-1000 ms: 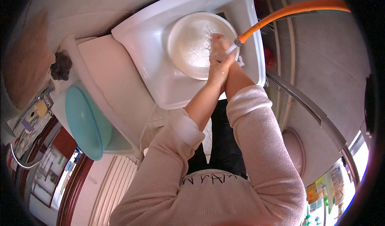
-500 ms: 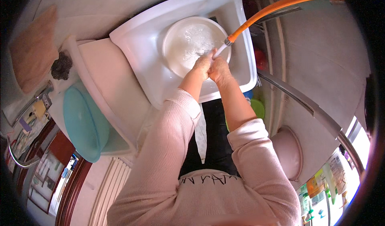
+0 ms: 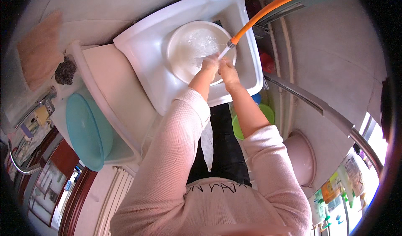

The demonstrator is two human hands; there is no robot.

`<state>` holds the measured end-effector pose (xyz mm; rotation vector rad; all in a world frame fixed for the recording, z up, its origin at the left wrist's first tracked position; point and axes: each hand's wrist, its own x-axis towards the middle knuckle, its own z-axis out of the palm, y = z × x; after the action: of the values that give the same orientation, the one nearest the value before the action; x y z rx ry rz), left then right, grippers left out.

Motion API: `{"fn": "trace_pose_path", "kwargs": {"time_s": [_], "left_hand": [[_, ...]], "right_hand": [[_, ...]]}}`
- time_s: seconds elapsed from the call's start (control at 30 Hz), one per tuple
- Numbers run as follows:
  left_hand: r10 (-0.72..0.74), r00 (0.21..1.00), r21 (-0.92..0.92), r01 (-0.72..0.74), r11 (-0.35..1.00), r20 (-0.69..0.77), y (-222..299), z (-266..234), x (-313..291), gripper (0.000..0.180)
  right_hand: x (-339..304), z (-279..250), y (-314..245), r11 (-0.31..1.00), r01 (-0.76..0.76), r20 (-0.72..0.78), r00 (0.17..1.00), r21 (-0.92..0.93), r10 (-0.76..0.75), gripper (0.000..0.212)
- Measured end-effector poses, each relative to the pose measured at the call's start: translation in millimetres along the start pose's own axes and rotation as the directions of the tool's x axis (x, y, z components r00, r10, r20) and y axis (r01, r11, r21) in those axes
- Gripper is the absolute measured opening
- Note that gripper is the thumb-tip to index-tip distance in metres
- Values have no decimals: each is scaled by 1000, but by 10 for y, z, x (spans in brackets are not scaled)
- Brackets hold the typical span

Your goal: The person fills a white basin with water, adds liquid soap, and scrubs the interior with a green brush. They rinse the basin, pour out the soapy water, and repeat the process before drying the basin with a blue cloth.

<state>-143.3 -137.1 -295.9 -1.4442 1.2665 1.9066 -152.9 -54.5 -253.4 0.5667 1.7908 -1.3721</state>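
White water runs from the metal end of an orange hose (image 3: 268, 10) onto my hands. My left hand (image 3: 210, 64) is in the stream, with its fingers blurred by water and motion. Close on its right is my right hand (image 3: 228, 73), its fingers bent toward the left one and partly hidden. I see no object in either hand. Both are over the near right part of a round white basin (image 3: 171, 54), where the water is bubbling. The basin stands inside a white sink (image 3: 142, 39).
Left of the sink, a turquoise basin (image 3: 86, 131) leans on its side by a pale ledge (image 3: 111, 72). A dark scouring pad (image 3: 65, 71) lies farther left. Low on the right are a green basin (image 3: 266, 112), a pink bucket (image 3: 300, 158) and a metal rail (image 3: 310, 95) along the wall.
My hands have drawn slightly apart; the right one has come lower beside the left. The whole view has shifted a little, and more of the green basin shows.
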Motion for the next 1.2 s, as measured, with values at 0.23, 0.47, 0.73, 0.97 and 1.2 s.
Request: {"fn": "trace_pose_path", "kwargs": {"time_s": [0.23, 0.47, 0.73, 0.97, 1.2], "left_hand": [[458, 884, 762, -357, 540, 89, 143, 84, 64, 46], [445, 854, 849, -430, 308, 271, 269, -118, -648, 40], [566, 795, 692, -534, 485, 217, 236, -548, -1441, 45], [768, 638, 584, -606, 540, -48, 702, -875, -2265, 49], [683, 712, 103, -676, 730, -163, 1224, -1257, -3334, 57]], "right_hand": [[-347, -421, -471, 940, 339, -102, 937, 33, -334, 39], [-1282, -757, -2003, 650, 749, -285, 656, 131, -699, 49], [-2154, -857, -3330, 273, 962, -452, 252, 18, -856, 47], [-2297, -1062, -3530, 389, 919, -460, 320, -61, -828, 34], [-2507, -787, -3349, 403, 905, -359, 424, 135, -832, 43]]}}
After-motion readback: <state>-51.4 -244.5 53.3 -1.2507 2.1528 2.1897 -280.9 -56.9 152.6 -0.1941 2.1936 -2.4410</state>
